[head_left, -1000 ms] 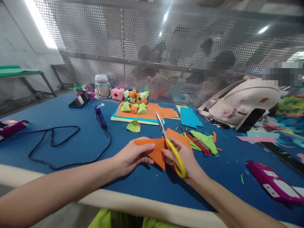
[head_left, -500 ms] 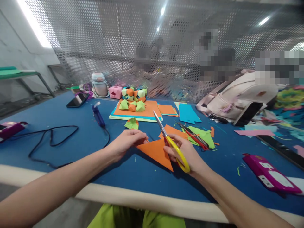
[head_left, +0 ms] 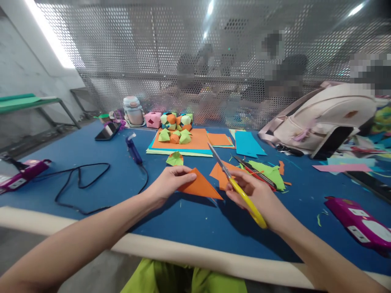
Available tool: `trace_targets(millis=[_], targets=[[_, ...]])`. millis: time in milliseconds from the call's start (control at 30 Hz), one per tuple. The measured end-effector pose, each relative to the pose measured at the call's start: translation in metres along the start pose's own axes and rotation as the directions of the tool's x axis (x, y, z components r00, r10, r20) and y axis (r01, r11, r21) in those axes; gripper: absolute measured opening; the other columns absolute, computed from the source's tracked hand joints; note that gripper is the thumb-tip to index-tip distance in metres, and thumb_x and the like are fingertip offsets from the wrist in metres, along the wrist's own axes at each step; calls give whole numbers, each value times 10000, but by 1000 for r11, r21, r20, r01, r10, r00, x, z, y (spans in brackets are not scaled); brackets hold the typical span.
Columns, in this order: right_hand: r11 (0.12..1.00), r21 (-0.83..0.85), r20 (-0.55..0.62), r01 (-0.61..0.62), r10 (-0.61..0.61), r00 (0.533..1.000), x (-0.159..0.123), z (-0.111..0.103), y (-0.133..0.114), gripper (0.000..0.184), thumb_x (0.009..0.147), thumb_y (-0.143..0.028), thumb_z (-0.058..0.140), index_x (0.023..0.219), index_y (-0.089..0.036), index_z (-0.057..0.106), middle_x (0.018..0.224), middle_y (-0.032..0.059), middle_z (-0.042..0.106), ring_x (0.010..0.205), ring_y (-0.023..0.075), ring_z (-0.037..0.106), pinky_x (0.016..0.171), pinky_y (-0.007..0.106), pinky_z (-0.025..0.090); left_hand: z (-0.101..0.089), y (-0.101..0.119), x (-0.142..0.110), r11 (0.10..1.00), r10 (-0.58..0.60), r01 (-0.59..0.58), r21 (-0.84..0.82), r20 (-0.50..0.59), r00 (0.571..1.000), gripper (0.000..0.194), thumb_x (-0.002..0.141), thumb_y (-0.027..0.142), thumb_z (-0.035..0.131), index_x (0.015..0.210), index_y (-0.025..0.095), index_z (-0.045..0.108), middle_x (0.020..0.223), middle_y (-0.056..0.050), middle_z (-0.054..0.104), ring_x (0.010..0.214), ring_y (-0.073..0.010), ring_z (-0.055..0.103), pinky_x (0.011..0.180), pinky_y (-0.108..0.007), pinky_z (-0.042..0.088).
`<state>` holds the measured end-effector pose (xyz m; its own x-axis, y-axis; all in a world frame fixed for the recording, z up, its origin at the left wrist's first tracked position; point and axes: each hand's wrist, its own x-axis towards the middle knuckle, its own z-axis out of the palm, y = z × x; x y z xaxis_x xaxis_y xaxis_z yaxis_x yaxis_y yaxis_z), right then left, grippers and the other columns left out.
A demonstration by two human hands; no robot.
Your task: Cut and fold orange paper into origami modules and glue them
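Note:
My left hand (head_left: 171,182) pinches an orange paper triangle (head_left: 200,186) by its left corner and holds it just above the blue table (head_left: 189,221). To the right of it, my right hand (head_left: 259,197) is closed on yellow-handled scissors (head_left: 236,187), blades together and pointing up and to the left, a little apart from the triangle. A second orange paper piece (head_left: 220,173) lies on the table behind the blades.
A stack of coloured paper sheets (head_left: 183,144) carries several folded paper shapes (head_left: 175,128). Green scraps and red scissors (head_left: 262,173) lie right of my hands. A blue glue gun (head_left: 133,149) with black cable, a phone (head_left: 106,131), pink devices (head_left: 357,221) and a backpack (head_left: 330,118) ring the table.
The scissors have come away from the orange triangle and moved right. My left hand has turned the triangle and lifted it flatter, point now aimed right.

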<state>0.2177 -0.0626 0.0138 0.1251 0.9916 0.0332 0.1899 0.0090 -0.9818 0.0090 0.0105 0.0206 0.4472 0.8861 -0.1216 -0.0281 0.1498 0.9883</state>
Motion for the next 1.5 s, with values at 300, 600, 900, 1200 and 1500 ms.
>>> trace_targets(millis=[300, 600, 900, 1200, 1500], targets=[[889, -455, 82, -46, 93, 992, -41, -34, -2, 543, 639, -407, 704, 1137, -222, 595, 1072, 75, 677, 949, 270, 640, 784, 365, 543, 1, -3, -1, 979, -89, 82, -185, -30, 996, 251, 592, 330, 800, 736, 149, 701, 767, -26, 704, 674, -115, 618, 649, -203, 445], [848, -527, 32, -52, 80, 996, -51, -35, 10, 542, 670, -446, 678, 1153, -220, 583, 1009, 70, 691, 853, 233, 650, 756, 332, 538, -1, -3, 0, 954, -130, 122, -273, -13, 991, 207, 606, 279, 799, 739, 155, 701, 764, -17, 714, 673, -110, 638, 647, -200, 464], [765, -640, 27, 72, -72, 997, -52, -37, 15, 442, 714, -401, 655, 1115, -223, 600, 983, 65, 699, 831, 229, 664, 748, 325, 545, -1, -3, 2, 957, -119, 113, -268, -5, 993, 215, 607, 270, 798, 745, 138, 699, 750, -20, 707, 643, -99, 627, 637, -197, 453], [327, -850, 184, 413, -551, 814, -55, -44, 34, 398, 819, -317, 542, 1188, -168, 528, 1029, 97, 684, 889, 225, 675, 716, 304, 565, -2, -7, 3, 924, -203, 202, -324, 30, 979, 222, 623, 246, 788, 775, 119, 686, 769, -48, 714, 656, -126, 652, 627, -206, 493], [162, -891, 240, 425, -626, 742, -55, -48, 35, 374, 861, -318, 490, 1188, -138, 513, 1016, 106, 695, 898, 245, 679, 708, 319, 566, -2, -2, 3, 923, -197, 180, -341, -15, 980, 172, 659, 221, 759, 776, 124, 677, 771, -44, 710, 664, -123, 650, 633, -202, 487]])
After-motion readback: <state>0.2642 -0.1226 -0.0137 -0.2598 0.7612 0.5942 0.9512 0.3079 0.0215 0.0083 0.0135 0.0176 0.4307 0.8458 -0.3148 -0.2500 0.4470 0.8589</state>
